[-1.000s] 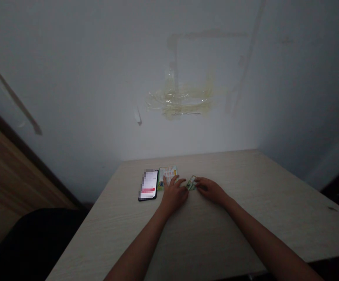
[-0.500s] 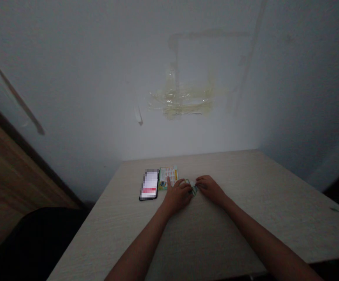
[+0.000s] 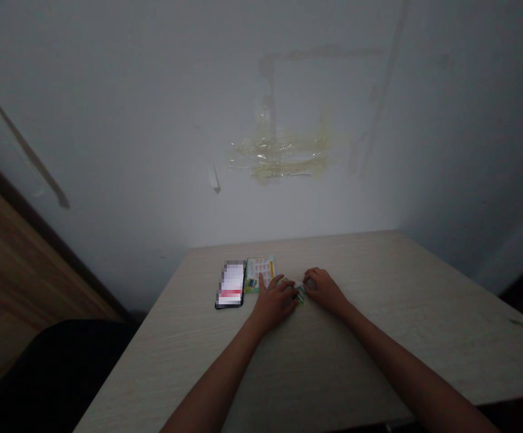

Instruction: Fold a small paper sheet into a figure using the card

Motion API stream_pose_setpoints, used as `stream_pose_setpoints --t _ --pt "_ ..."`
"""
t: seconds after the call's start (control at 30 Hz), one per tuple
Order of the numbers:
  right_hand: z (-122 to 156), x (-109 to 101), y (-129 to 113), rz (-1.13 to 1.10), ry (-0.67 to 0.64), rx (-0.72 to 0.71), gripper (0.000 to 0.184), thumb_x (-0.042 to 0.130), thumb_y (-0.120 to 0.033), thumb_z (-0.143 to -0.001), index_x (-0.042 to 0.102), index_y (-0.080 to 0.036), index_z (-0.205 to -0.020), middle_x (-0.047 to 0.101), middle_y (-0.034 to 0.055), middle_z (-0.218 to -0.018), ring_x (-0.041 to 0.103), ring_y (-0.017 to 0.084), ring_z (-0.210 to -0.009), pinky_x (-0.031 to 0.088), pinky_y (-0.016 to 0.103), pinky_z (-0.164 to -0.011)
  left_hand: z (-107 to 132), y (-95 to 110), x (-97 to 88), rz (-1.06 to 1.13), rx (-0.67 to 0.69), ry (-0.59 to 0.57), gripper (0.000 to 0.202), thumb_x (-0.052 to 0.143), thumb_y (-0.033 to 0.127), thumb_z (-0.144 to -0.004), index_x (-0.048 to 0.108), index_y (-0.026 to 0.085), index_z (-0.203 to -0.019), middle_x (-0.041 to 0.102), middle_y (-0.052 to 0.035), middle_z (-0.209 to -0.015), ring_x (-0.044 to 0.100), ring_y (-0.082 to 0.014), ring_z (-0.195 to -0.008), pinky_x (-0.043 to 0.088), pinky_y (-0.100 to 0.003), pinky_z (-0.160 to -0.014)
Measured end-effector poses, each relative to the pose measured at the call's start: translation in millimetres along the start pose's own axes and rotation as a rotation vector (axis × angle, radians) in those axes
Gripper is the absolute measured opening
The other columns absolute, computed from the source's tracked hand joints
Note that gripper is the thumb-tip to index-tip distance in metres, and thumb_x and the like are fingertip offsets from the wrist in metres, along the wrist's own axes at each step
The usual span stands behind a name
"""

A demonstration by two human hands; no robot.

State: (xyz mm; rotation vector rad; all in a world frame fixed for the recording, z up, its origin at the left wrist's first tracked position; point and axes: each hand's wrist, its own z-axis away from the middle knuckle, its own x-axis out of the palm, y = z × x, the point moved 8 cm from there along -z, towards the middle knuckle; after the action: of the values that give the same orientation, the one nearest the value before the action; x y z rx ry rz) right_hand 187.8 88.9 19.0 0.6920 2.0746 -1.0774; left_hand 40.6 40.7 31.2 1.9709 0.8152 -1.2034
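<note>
My left hand rests palm down with its fingers spread. Its outer fingers reach toward a printed leaflet with green edges, and the other side of the hand covers part of a small green-and-white printed piece. How much of that piece lies under the hand is hidden. My right hand is just to the right of the piece, thumb and fingers curled together at its edge. Whether anything is pinched there I cannot make out.
A phone with a lit screen lies left of the leaflet on the pale wooden table. Behind the table rises a grey wall with strips of clear tape. A dark rounded shape stands at the lower left.
My right hand's fingers have curled in more and shifted up slightly. The small printed piece shows less between the hands and appears flatter. My left hand has barely moved.
</note>
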Motion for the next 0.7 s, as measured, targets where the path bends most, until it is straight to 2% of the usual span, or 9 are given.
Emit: stream_pose_setpoints --t 0.23,0.7 --pt "2.0 -2.9 -2.2 -0.032 -0.023 -0.030 0.019 0.062 -0.017 -0.074 0.063 -0.020 -0.094 0.061 0.0071 -0.106 0.054 0.022 -0.106 0.043 0.037 -0.095 0.4 -1.9 -0.6 -0.030 -0.027 -0.017 0.025 0.055 0.045 -0.091 0.064 0.042 -0.114 0.063 0.0027 -0.128 0.040 -0.0290 -0.135 -0.008 -0.077 -0.107" --pt "8.7 -3.8 -7.5 -0.021 -0.061 -0.061 0.038 0.073 -0.030 -0.067 0.062 -0.019 -0.103 0.060 0.0113 -0.119 0.053 0.026 -0.116 0.042 0.041 -0.101 0.9 -4.2 -1.1 -0.024 -0.049 -0.001 0.025 0.057 0.045 -0.089 0.065 0.043 -0.113 0.065 0.0040 -0.126 0.038 -0.0304 -0.135 -0.009 -0.078 -0.106"
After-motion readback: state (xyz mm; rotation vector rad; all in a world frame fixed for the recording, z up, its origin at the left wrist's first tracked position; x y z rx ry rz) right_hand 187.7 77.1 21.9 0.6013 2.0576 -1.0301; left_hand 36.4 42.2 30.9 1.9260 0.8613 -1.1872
